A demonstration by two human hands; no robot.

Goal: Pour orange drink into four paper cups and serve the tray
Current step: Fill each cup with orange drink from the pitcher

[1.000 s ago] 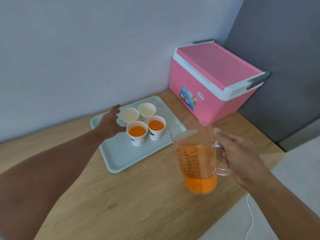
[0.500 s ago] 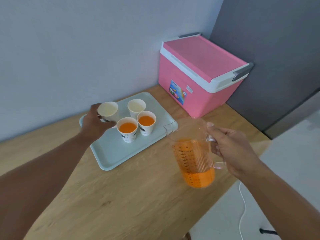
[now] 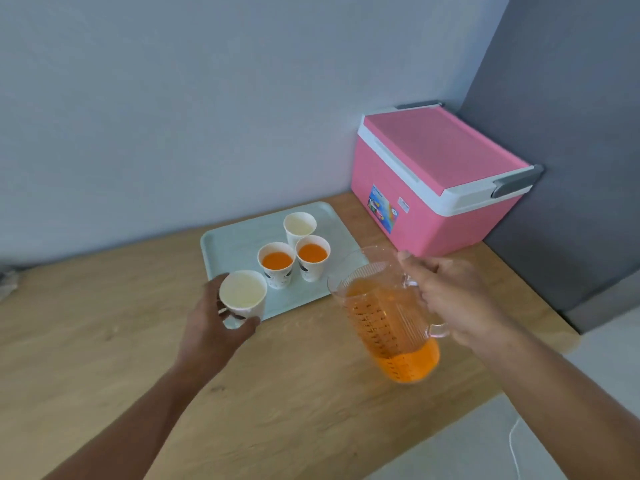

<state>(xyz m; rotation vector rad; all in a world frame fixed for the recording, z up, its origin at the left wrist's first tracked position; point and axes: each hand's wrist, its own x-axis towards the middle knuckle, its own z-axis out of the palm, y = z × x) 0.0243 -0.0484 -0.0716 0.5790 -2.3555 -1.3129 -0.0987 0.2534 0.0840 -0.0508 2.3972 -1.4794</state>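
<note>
My left hand (image 3: 213, 327) grips an empty white paper cup (image 3: 242, 294), held above the near edge of the pale green tray (image 3: 225, 247). On the tray stand two cups filled with orange drink (image 3: 277, 263) (image 3: 312, 256) and, behind them, one empty cup (image 3: 299, 226). My right hand (image 3: 453, 292) holds the handle of a clear measuring jug (image 3: 388, 317), upright and partly filled with orange drink, in the air to the right of the tray.
A pink cooler box (image 3: 436, 178) with a white rim and grey handles sits at the back right corner of the wooden counter (image 3: 121, 341). The counter's front edge runs diagonally at lower right, with a white cable (image 3: 512, 445) below it.
My left hand closed on the back left empty cup, lifted it off the tray and brought it toward me. The jug stayed upright in my right hand.
</note>
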